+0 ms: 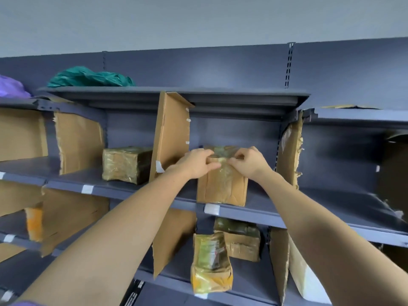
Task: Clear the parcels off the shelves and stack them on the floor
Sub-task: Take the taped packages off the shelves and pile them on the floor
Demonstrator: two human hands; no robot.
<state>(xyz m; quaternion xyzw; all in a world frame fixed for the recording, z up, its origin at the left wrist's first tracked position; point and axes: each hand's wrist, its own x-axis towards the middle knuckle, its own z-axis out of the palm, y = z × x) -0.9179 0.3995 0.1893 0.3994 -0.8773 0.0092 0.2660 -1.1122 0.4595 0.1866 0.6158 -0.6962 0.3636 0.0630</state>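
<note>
A brown cardboard parcel (221, 188) wrapped in clear tape stands upright at the front edge of the middle shelf (287, 214). My left hand (195, 164) and my right hand (248, 163) both grip its top edge, fingers curled over it. A second tape-wrapped parcel (127, 165) sits to the left on the same shelf, beyond a cardboard divider (171, 133). On the shelf below stand a yellowish taped parcel (209, 263) and a brown parcel (239, 241) behind it.
Torn cardboard dividers (291, 153) split the grey metal shelving into bays. A green bag (88, 77) and a purple bag (11, 87) lie on the top shelf. More cardboard pieces (66, 217) lean in the lower left bays. The floor is out of view.
</note>
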